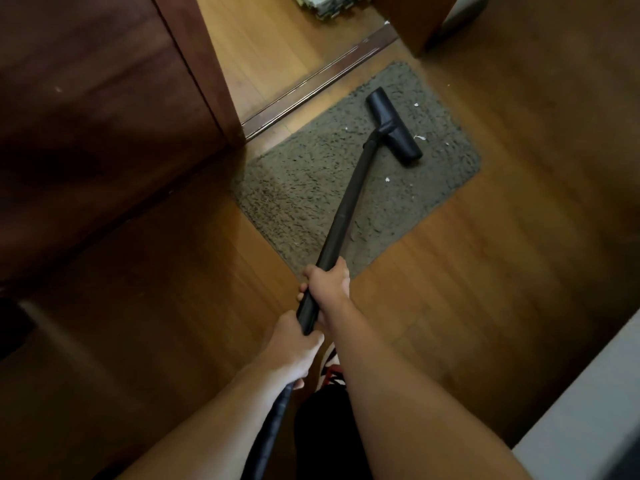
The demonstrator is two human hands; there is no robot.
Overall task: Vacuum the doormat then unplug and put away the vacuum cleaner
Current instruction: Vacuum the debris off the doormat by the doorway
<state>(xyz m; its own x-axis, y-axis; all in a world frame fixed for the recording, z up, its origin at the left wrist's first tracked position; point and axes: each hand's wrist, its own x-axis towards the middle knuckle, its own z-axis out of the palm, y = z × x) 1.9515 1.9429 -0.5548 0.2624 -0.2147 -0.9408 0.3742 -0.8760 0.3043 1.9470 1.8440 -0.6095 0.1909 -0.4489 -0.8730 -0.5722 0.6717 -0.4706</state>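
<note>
A shaggy grey-green doormat (311,188) lies on the wooden floor by a doorway. The black vacuum wand (349,199) slants across it, and its flat floor head (394,128) rests on the mat's far right part. A few white scraps (387,180) lie on the mat near the head. My right hand (329,280) grips the wand at its lower end. My left hand (294,351) grips just below, where the ribbed hose (273,431) joins. The vacuum's body and its plug are out of view.
A dark wooden door (104,133) stands open at the left, with a metal threshold strip (318,84) beyond the mat. A wooden post (426,22) is at the top right. A pale surface (588,410) fills the lower right corner. My patterned shoe (330,370) shows under my arms.
</note>
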